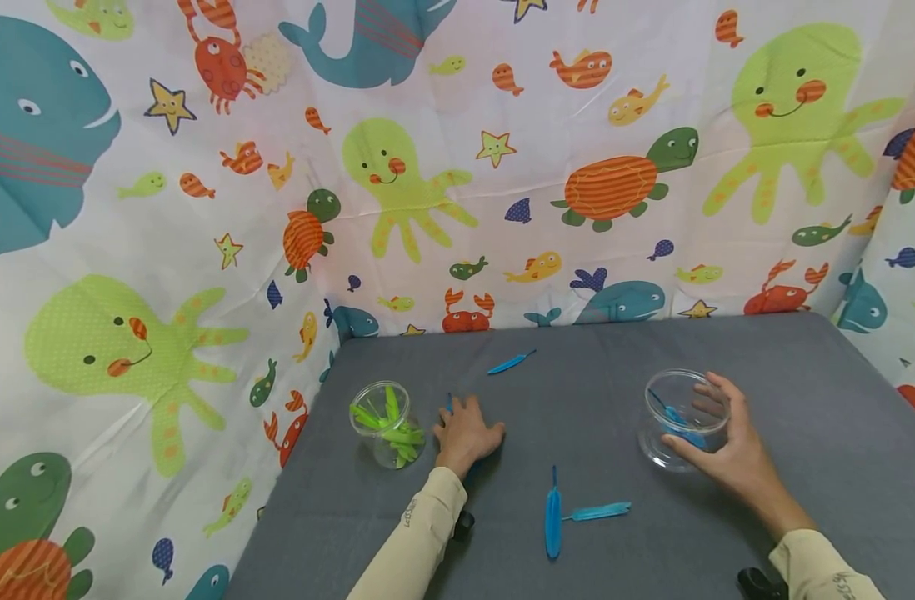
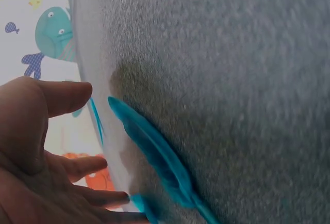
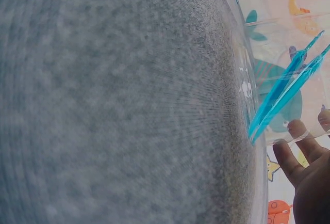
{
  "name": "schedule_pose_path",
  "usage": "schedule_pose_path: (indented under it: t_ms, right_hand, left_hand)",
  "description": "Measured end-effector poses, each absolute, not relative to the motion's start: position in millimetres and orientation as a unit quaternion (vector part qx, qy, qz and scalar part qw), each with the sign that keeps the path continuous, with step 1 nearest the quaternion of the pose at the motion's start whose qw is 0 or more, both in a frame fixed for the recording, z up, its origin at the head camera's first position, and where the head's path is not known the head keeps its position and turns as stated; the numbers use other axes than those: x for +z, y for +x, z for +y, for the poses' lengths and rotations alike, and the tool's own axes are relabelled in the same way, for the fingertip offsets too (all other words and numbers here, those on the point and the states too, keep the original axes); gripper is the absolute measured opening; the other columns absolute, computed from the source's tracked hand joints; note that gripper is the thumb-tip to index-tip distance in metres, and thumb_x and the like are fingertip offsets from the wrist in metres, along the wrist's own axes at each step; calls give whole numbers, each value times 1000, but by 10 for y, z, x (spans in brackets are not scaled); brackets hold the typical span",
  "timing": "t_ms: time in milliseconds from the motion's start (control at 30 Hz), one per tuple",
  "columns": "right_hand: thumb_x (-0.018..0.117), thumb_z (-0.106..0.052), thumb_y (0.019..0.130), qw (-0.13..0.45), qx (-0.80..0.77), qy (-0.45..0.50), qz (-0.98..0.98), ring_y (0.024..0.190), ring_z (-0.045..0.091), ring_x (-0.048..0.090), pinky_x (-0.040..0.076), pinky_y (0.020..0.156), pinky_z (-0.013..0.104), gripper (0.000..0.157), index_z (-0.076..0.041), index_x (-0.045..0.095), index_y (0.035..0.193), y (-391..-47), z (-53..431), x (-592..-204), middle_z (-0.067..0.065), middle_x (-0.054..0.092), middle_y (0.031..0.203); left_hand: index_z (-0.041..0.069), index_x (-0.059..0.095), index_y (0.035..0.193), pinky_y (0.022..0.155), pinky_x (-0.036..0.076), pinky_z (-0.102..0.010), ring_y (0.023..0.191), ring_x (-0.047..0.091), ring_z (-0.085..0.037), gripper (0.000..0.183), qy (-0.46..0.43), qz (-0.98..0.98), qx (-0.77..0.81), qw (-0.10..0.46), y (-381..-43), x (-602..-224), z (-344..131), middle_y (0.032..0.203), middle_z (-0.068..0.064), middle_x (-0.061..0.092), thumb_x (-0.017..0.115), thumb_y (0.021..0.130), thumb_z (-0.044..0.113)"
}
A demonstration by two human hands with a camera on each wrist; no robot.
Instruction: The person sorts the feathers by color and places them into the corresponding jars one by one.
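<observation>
On the left of the grey table, my left hand (image 1: 467, 435) reaches palm down with its fingers spread beside a blue feather (image 1: 450, 403), mostly hidden behind it. In the left wrist view, the thumb stands apart and the fingertips are at a blue feather (image 2: 142, 206); whether they touch it is unclear. Another blue feather (image 2: 157, 154) lies close by. My right hand (image 1: 738, 462) holds a clear jar (image 1: 645, 437) by its right side, thumb in front and fingers behind. Blue feathers (image 3: 289, 87) lean inside this jar.
A second clear jar (image 1: 382, 455), holding several green feathers (image 1: 392, 404), stands left of my left hand. Blue feathers lie farther back (image 1: 512, 363) and nearer the front (image 1: 552, 523), (image 1: 600, 512). A sea-animal patterned cloth (image 1: 532, 275) hangs along the table's back edge.
</observation>
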State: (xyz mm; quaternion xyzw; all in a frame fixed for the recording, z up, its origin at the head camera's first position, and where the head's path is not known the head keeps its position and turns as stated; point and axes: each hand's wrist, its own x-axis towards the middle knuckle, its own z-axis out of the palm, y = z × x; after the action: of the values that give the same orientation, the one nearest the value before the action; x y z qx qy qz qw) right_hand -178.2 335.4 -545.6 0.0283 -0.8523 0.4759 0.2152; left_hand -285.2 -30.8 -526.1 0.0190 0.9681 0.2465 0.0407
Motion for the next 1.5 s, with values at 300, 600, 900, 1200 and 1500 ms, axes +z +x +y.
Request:
schedule_pose_path:
  t_ms: [300, 600, 900, 1200, 1500]
  right_hand:
    - [92, -14, 74, 211, 481, 32, -850, 115, -28, 33, 29, 95, 86, 119, -30, 13, 162, -1789, 3333, -5442, 25, 42, 151]
    - [92, -12, 73, 215, 482, 32, -849, 115, -27, 34, 27, 97, 86, 120, -31, 13, 162, -1790, 3342, -5455, 25, 42, 151]
    - [92, -13, 74, 214, 483, 30, -849, 115, -27, 34, 28, 97, 85, 119, -28, 14, 162, -1785, 3345, -5460, 25, 42, 151]
    - [92, -12, 73, 214, 481, 32, -849, 116, -27, 34, 27, 97, 86, 120, -32, 13, 162, -1783, 3346, -5474, 24, 42, 151]
    - [92, -14, 74, 213, 476, 27, -853, 115, -28, 33, 28, 97, 85, 120, -32, 12, 162, -1786, 3344, -5470, 25, 42, 152]
  left_hand:
    - [6, 49, 147, 105, 36, -70, 135, 46, -48, 64, 30, 969, 243, -15, -2942, -5332, -335, 152, -24, 45, 73, 93, 29]
    - [4, 52, 140, 98, 46, -60, 118, 55, -46, 59, 0, 981, 184, -54, -2973, -5342, -501, 126, -26, 64, 77, 91, 22]
    - [0, 64, 122, 91, 51, -59, 108, 60, -43, 46, -5, 987, 154, -51, -3005, -5353, -526, 112, -24, 67, 81, 88, 27]
    - [7, 63, 85, 61, 54, -50, 69, 65, -34, 15, 10, 984, 173, -43, -3018, -5339, -549, 73, -13, 65, 75, 88, 15]
    - [17, 42, 61, 43, 35, -35, 48, 45, -20, 34, 10, 988, 151, -13, -3001, -5304, -552, 53, -2, 41, 68, 83, 10]
